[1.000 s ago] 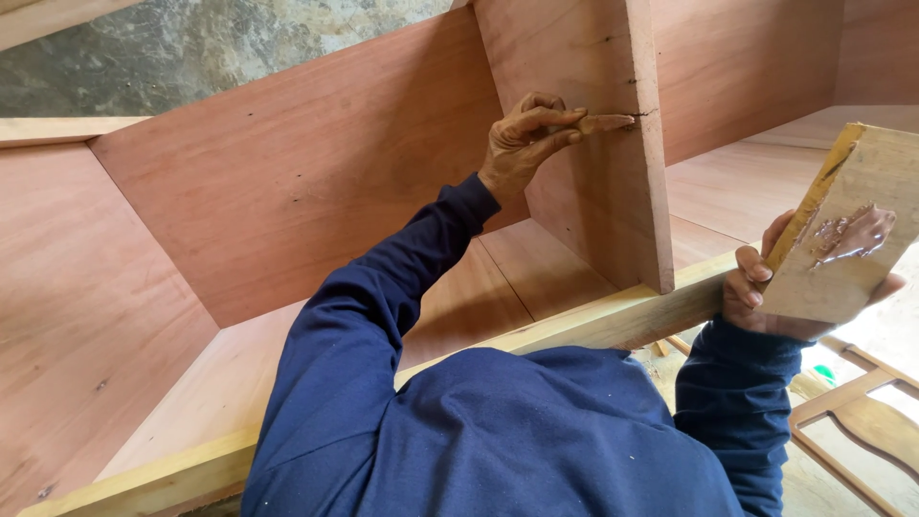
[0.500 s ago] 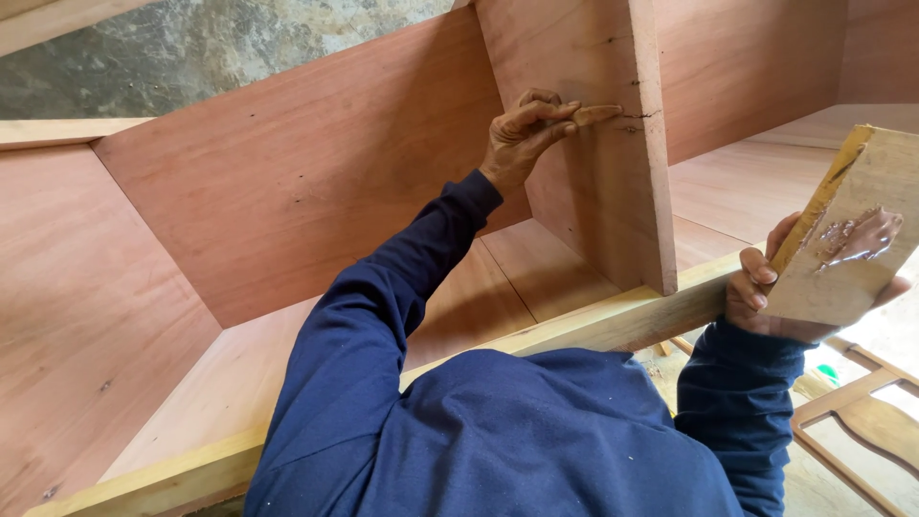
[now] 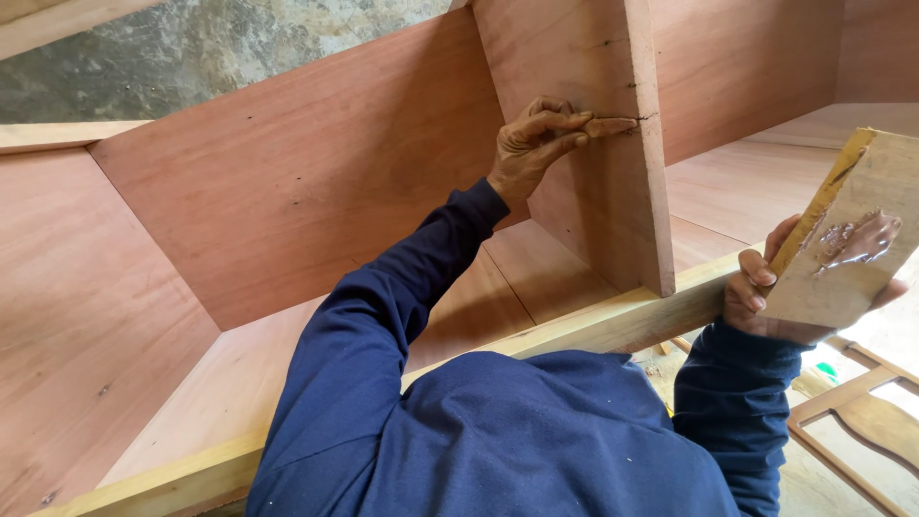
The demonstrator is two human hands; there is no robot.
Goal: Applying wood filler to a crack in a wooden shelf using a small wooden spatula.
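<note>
1. The left hand [image 3: 536, 144], at 1 o'clock in the view, has its fingers drawn together. A paste-smeared fingertip [image 3: 613, 125] presses on the upright reddish plywood divider panel [image 3: 593, 220], beside a thin dark crack [image 3: 643, 117].
2. The right hand [image 3: 756, 297], at 3 o'clock, is clamped on a pale rectangular wooden offcut board [image 3: 842, 258] carrying a glossy pinkish-brown blob of filler paste [image 3: 857, 239].
3. The work looks partly done: the crack is dark at the panel's edge, and paste remains on the board.
4. The crack runs roughly 9 to 3 o'clock. The board's long axis tilts from 7 to 1 o'clock.
</note>
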